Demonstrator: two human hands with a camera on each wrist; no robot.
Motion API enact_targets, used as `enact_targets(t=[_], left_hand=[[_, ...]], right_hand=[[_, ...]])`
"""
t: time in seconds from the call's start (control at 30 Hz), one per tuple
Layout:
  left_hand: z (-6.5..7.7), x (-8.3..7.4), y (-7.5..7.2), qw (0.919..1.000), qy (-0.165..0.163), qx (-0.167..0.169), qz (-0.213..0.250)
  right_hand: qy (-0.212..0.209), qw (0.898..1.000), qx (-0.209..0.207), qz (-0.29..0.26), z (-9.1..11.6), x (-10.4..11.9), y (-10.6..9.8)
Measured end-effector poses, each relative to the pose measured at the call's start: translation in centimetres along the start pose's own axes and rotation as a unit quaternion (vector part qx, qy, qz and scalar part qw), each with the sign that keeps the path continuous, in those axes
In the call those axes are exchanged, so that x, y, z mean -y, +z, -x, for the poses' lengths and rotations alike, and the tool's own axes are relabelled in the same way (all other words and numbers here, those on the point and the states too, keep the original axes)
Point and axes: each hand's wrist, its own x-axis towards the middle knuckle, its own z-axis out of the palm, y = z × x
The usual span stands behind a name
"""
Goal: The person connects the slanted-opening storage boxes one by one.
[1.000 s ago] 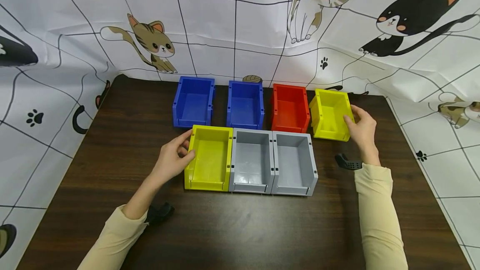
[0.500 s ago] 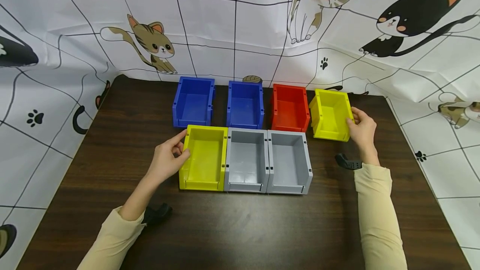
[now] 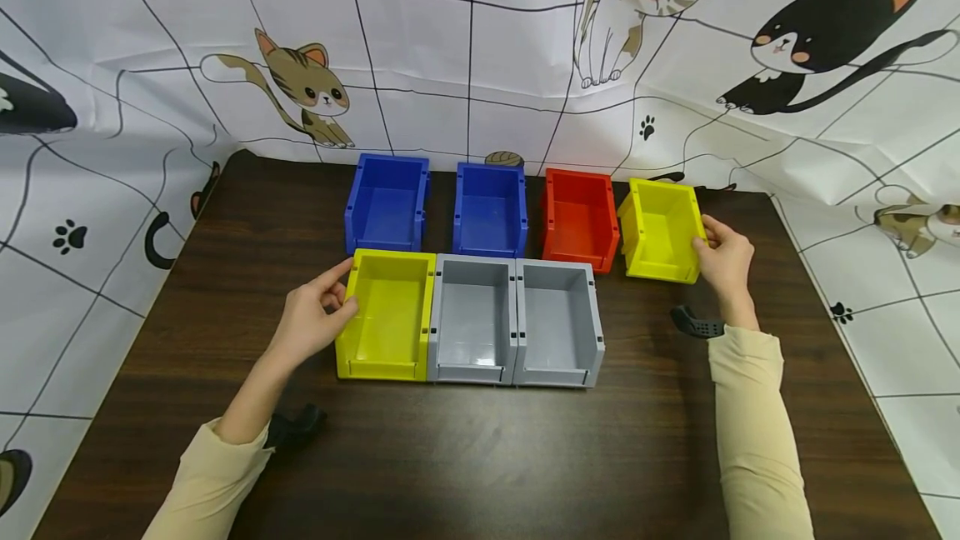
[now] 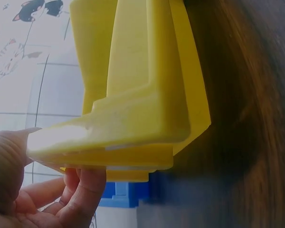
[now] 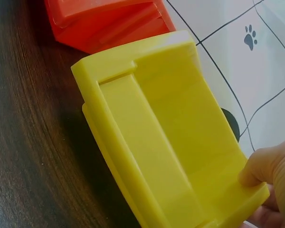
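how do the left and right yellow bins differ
The left yellow bin looks longer than the right yellow bin. The left yellow bin is in the near row, the right yellow bin at the far row's end. The left yellow bin adjoins a gray bin; the right yellow bin is beside the red bin. Both look empty.

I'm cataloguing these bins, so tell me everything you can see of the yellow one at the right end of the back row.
The yellow bin is glossy, plastic-looking and open-topped, with a lowered front wall and nothing visible inside. Opening upward, slightly askew, it is right of the red bin. The right hand pinches its right wall, thumb inside. I can't tell whether it touches the red bin or rests fully on the table.
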Motion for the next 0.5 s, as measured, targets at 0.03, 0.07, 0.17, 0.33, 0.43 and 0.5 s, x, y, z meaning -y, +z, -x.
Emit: enact_targets(t=[0.03,0.07,0.17,0.33,0.43,0.5], left_hand=[[0.0,0.1,-0.1,1.0,-0.001,-0.001,-0.001],[0.1,0.1,-0.2,1.0,-0.002,-0.001,0.0],[0.2,0.3,-0.6,0.9999,-0.01,0.001,0.001],[0.5,0.6,-1.2,0.9998,-0.022,0.005,-0.001],[0.6,0.9,-1.6,0.9997,-0.025,0.001,-0.002],[0.7,1.1,-1.8,0.9997,-0.024,-0.002,-0.004]], right_hand=[[0.0,1.0,0.0,0.0,0.0,0.0,0.0],[0.002,1.0,-0.001,0.0,0.0,-0.1,0.0],[0.011,1.0,-0.003,0.0,0.1,-0.1,0.1],[0.03,0.999,-0.015,-0.007,0.4,0.2,-0.2],[0.037,0.999,-0.026,-0.009,0.6,0.2,-0.5],[0.039,0.999,-0.035,-0.013,0.8,0.1,-0.7]])
